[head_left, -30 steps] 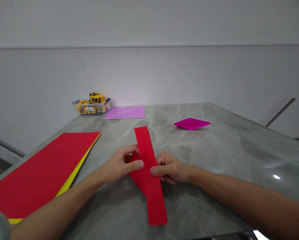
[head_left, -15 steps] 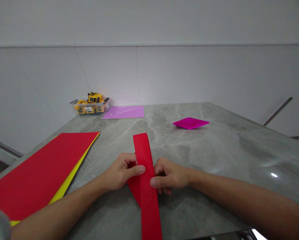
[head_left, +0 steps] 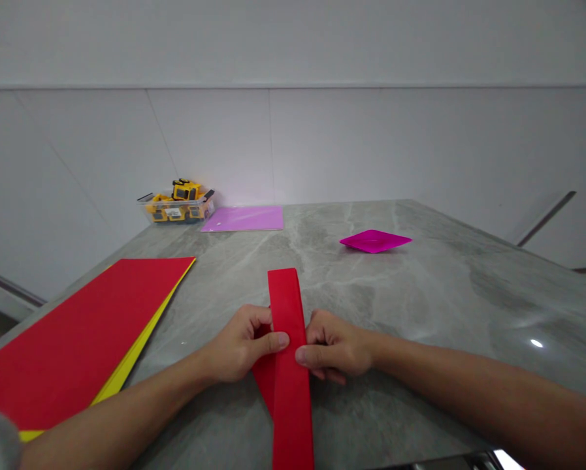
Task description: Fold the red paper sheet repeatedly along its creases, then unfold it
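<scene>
Just below the centre of the frame, you hold a piece of folded red paper (head_left: pixel 293 405) in both hands, its long, narrow band standing nearly straight up the picture, with the lower end cut off by the bottom edge. A darker red flap (head_left: pixel 264 384) shows behind it on the left. Your left hand (head_left: pixel 248 343) pinches the band's left edge: the thumb lies on the front face, and the fingers go behind, where they are mostly hidden. Your right hand (head_left: pixel 332 349) grips the right edge slightly lower, thumb flat on the front, fingers curled in a loose fist beside and behind it. Whether the paper touches the grey marbled table (head_left: pixel 444 294) you cannot tell from here. It looks light and matt, so it should not slip much; the layers probably make the band springy yet easy to crease or dent. Light pinches at both edges, near the middle, seem the best hold, keeping the layers together. At the left of the frame lie a large red sheet (head_left: pixel 81 333) and, under it, yellow paper (head_left: pixel 116 382). Upper left of centre are a clear box (head_left: pixel 172 213) of yellow toy vehicles (head_left: pixel 187 190) and a lilac sheet (head_left: pixel 246 219); right of centre sits a magenta folded paper shape (head_left: pixel 375 241), pointed at both ends.
</scene>
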A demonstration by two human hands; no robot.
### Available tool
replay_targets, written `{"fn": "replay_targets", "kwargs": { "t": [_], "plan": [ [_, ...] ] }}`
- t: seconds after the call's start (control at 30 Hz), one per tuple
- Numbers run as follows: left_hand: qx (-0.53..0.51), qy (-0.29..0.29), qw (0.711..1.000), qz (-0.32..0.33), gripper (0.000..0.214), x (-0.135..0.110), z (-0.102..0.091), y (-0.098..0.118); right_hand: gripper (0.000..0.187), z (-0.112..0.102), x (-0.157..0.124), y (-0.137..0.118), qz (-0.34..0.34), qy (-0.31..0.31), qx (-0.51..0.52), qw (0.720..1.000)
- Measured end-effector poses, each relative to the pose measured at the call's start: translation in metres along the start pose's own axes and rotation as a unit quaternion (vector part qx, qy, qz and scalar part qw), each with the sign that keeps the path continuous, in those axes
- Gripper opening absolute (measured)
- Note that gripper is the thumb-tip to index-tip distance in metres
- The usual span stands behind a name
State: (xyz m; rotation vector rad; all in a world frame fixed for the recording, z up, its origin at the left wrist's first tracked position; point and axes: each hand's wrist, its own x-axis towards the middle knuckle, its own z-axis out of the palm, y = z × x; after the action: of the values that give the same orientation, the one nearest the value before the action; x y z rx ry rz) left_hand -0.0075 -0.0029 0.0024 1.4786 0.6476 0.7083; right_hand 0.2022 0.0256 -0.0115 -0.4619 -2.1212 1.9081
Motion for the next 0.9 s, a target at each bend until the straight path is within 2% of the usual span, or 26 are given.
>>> {"fn": "replay_targets", "kwargs": {
  "t": [0.1,0.23,0.37,0.53,0.7,0.77,0.9],
  "plan": [
    [0.012,0.000,1.000,-0.003,0.029,0.001,0.001,0.001,0.054,0.000,0.002,0.001,0.004,0.010,-0.012,1.000],
    [0.003,-0.028,1.000,-0.007,0.031,0.002,0.003,0.004,0.052,0.000,0.003,0.004,0.005,0.043,-0.017,0.999],
    [0.002,-0.026,0.999,-0.018,0.031,0.001,0.005,0.007,0.056,0.000,0.004,0.005,0.036,0.031,0.024,0.999],
    [0.048,-0.037,0.998,-0.008,0.028,0.000,0.006,0.010,0.060,0.000,0.004,0.004,-0.008,0.061,-0.051,0.997],
    [0.076,-0.030,0.997,-0.013,0.029,0.000,0.005,0.010,0.062,0.000,0.004,0.005,0.018,0.058,-0.031,0.998],
    [0.084,-0.036,0.996,-0.021,0.030,0.000,0.004,0.009,0.063,-0.001,0.004,0.005,-0.012,0.058,-0.049,0.997],
    [0.106,-0.040,0.992,-0.047,0.029,-0.002,0.004,0.007,0.063,-0.001,0.006,0.004,-0.080,0.096,-0.088,0.988]
  ]
}}
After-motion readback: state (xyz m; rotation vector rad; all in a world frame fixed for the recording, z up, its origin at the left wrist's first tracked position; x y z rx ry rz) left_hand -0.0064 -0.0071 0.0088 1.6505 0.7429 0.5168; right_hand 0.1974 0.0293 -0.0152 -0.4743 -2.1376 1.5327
